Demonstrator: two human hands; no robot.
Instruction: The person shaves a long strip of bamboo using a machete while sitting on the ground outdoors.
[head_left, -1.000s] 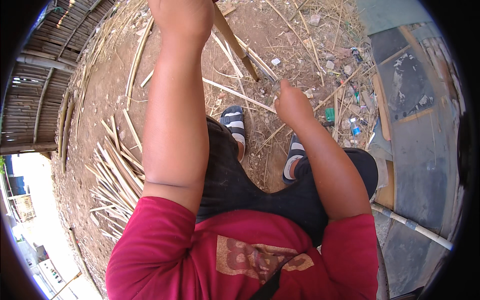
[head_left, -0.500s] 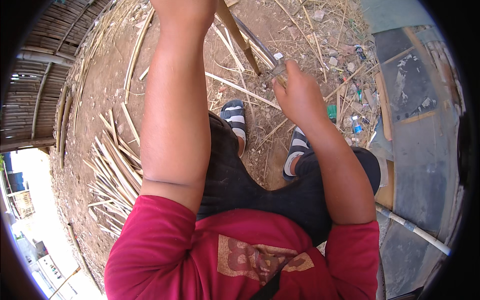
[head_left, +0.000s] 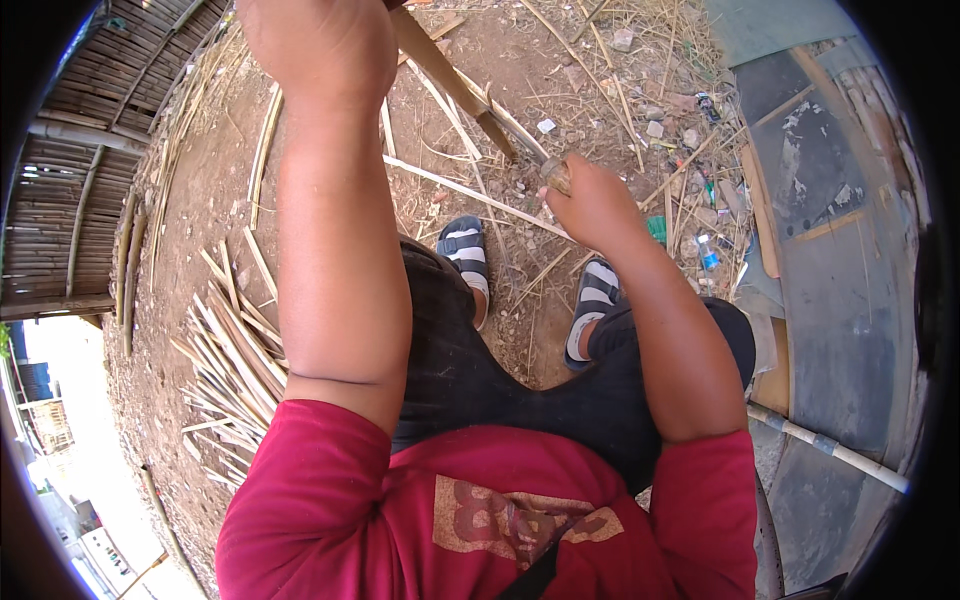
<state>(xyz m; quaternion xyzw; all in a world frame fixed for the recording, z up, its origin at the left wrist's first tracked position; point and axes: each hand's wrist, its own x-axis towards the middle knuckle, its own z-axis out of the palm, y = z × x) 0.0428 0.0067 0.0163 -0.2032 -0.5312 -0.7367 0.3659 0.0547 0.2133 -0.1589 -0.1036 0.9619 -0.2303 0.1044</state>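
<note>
Currently, one thin grey-bladed metal tool (head_left: 526,136) is held in the right hand (head_left: 598,205); one brown wooden pole (head_left: 445,75) is seen beside the left hand (head_left: 325,50), whose grip cannot be told.

Bare brown dirt ground (head_left: 220,180) is stretching across the middle, with dry straw (head_left: 205,90) and small stones (head_left: 654,129) littering it. A slatted bamboo wall (head_left: 45,215) is standing at upper left, strong daylight glaring below. Dark, scuffed sheet panels (head_left: 850,330) are lining the right side, a pale pipe (head_left: 850,462) crossing their lower part.
</note>
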